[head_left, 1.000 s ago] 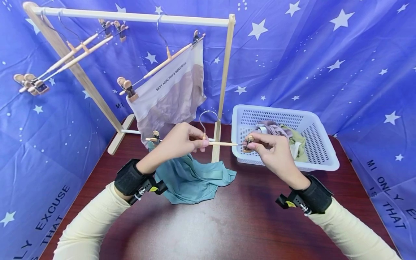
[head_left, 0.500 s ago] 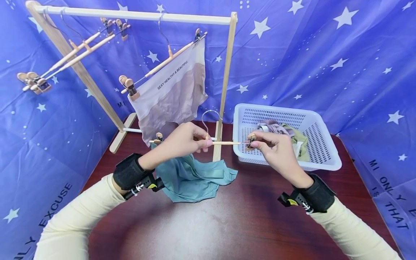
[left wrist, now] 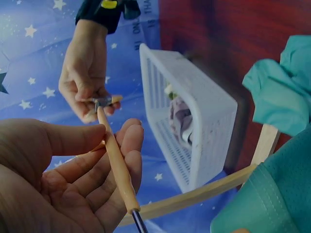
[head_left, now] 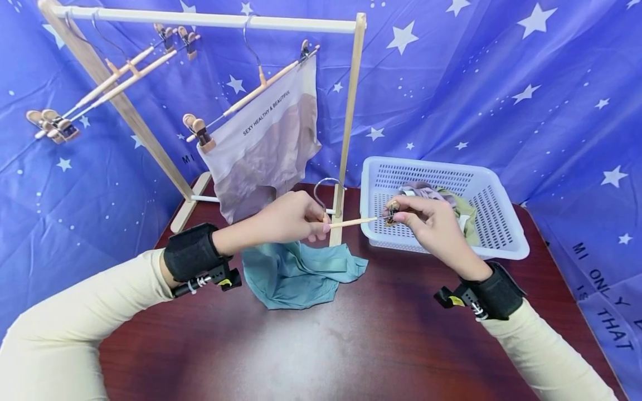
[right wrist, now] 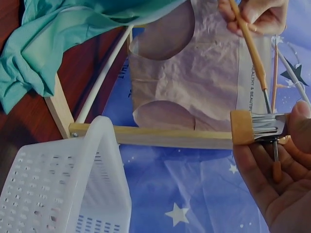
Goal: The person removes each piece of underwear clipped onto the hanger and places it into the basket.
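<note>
My left hand (head_left: 288,218) pinches the wooden middle of a clip hanger (head_left: 353,223), close to its metal hook. At the hanger's right end, my right hand (head_left: 433,225) grips a clip (right wrist: 243,127) between thumb and fingers. The right wrist view shows this clip with no cloth in it. Below my left hand, a teal cloth garment (head_left: 303,278) spreads over the table; in the left wrist view part of the teal fabric rises close beside the hanger. The hanger's left end is hidden behind my left hand in the head view.
A wooden rack (head_left: 210,20) stands at the back left, with pale underpants (head_left: 266,150) clipped to one hanger and two bare hangers (head_left: 117,81) beside it. A white plastic basket (head_left: 501,223) holding crumpled clothes (head_left: 466,214) stands right on the dark table (head_left: 281,356).
The hanger's right end has tipped slightly upward, with my right hand rising a little. The hanger's left clip, visible before, is now hidden behind my left hand. Both hands keep their grips.
</note>
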Demonstrator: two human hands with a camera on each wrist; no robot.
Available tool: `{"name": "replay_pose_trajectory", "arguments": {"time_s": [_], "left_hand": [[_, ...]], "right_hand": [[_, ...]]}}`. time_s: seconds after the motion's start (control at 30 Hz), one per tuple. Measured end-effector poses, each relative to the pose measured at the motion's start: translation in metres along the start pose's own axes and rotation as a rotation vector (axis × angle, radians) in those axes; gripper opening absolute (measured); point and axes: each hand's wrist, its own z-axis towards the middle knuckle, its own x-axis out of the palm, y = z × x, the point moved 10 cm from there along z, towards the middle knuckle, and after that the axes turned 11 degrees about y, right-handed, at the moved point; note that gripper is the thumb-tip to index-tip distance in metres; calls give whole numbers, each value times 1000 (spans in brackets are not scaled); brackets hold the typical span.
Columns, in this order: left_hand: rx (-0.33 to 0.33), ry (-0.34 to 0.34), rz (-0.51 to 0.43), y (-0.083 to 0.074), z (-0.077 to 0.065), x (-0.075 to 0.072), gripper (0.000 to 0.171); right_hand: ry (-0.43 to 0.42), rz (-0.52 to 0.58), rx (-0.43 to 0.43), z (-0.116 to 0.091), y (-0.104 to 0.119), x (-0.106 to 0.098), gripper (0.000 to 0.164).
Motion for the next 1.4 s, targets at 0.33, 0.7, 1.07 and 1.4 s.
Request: {"name": "replay_pose_trajectory", "arguments": {"time_s": [0.33, 0.7, 1.07, 1.4], "left_hand": [[-58, 71, -111, 1, 0, 11, 13], [-119, 145, -196, -3, 3, 28, 6], [-115, 164, -446, -3, 8, 40, 5], [-91, 111, -644, 5, 23, 46, 6]], "right_hand": [[91, 21, -3, 6, -8, 5, 26], [115, -148, -72, 13, -5, 4, 25], [176, -87, -111, 31, -8, 15, 31], [140, -79, 18, 48, -28, 16, 34]]}}
